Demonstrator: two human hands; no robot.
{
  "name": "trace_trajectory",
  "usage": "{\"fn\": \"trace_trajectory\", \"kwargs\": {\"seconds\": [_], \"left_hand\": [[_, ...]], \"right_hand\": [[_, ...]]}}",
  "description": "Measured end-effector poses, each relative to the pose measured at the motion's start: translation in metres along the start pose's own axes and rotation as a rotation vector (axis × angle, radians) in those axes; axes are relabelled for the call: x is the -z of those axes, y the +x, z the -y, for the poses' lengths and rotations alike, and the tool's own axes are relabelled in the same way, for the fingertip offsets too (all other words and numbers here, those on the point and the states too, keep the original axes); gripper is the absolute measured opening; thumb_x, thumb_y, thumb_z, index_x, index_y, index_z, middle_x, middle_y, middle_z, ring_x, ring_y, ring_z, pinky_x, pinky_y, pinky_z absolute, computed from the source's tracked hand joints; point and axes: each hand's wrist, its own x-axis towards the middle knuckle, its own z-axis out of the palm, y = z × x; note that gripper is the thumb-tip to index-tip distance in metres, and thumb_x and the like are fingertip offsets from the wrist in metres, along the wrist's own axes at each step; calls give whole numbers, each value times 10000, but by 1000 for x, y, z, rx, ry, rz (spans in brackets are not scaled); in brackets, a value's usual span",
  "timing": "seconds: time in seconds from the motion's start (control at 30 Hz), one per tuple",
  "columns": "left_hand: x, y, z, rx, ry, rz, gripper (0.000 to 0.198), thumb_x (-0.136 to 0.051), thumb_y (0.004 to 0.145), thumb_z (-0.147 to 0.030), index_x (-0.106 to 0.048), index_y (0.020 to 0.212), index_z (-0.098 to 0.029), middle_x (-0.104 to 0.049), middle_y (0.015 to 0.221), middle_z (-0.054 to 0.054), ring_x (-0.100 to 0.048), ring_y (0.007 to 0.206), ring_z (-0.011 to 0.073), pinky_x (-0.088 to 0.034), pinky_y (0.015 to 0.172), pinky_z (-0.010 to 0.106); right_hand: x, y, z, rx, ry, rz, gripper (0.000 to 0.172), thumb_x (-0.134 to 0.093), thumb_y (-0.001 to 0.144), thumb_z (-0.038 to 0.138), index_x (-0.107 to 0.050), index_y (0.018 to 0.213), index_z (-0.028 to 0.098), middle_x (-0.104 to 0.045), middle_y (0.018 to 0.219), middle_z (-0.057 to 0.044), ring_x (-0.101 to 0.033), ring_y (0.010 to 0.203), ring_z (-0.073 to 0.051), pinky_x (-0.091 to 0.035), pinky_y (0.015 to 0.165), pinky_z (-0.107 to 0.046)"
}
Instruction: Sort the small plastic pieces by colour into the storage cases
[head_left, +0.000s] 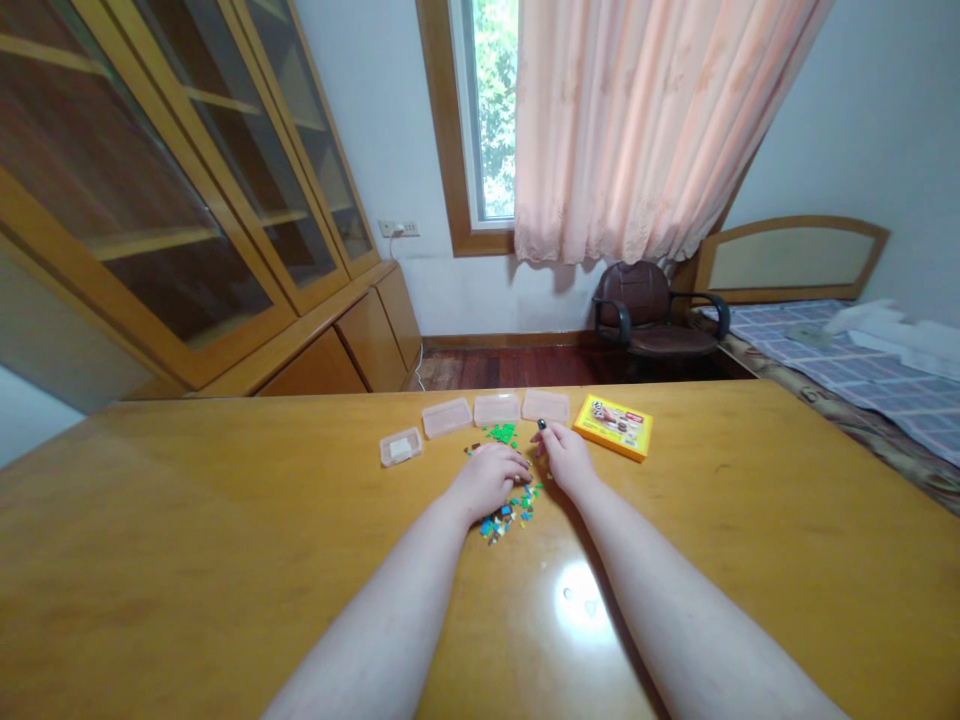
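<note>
Leftmost, small clear plastic box (pixel 390 461) with a white insert (pixel 401 447): likely light, stiff, a bit slick; take by opposite side walls. Next, left clear tray (pixel 448 419), same handling, pinch the rim. Left hand (pixel 491 478) is palm down, fingers bent over small toy bricks; can't tell if it grips any. Mixed bricks (pixel 506 510) lie loose just below the fingers, blue, green, brown and pale; green bricks (pixel 502 433) sit in their own heap above. All look hard and nearly weightless, easy to scatter; fingertip pinch on side edges. Middle clear tray (pixel 496 409) and right clear tray (pixel 546 405) stand behind: thin, light, hold by the rim. Right hand (pixel 562 458) has thumb and finger narrow; dark spot at the tip, piece or nail, can't tell. Far right, yellow printed box (pixel 613 428) lies flat: probably light card, dentable, take by the short ends.

Surface (pixel 225 540): glossy wood, glare below the right hand. Room: glass-door cabinet (pixel 247 130), wall socket (pixel 398 229), window (pixel 495 110), pink curtain (pixel 637 120), brown office chair (pixel 637 300), bed (pixel 810 340) with checked cover.
</note>
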Motion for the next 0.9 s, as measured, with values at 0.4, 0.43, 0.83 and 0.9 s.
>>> {"fn": "trace_trajectory", "kwargs": {"seconds": [0.4, 0.43, 0.83, 0.9], "left_hand": [[-1, 1, -2, 37, -124, 64, 443, -419, 723, -11, -699, 1000, -214, -706, 1047, 8, -615, 1000, 150, -440, 970, 319], [-1, 1, -3, 28, -140, 54, 434, -423, 720, -14, -703, 988, -210, -708, 1043, 12, -615, 1002, 151, -437, 973, 318], [5, 0, -6, 74, -191, 130, 410, -435, 707, -62, -721, 957, -217, -720, 1003, 16, -619, 1013, 185, -417, 982, 342], [8, 0, -8, 98, -178, 100, 398, -430, 713, -67, -720, 945, -209, -722, 976, 18, -627, 960, 178, -438, 943, 322]], "right_hand": [[1, 0, 1, -14, 5, 5, 320, -374, 837, 366, -594, 699, 180, -584, 576, -6, -557, 594, -166, -384, 579, -256], [1, 0, 2, -16, 3, 6, 322, -371, 838, 367, -595, 702, 180, -583, 576, -6, -557, 593, -166, -382, 576, -255], [1, -1, 7, -27, 13, 18, 319, -370, 825, 366, -589, 686, 180, -576, 565, -3, -547, 574, -160, -385, 565, -255], [1, -1, 8, -26, 13, 20, 321, -371, 827, 366, -587, 679, 181, -579, 564, -3, -546, 571, -160, -386, 562, -254]]}}
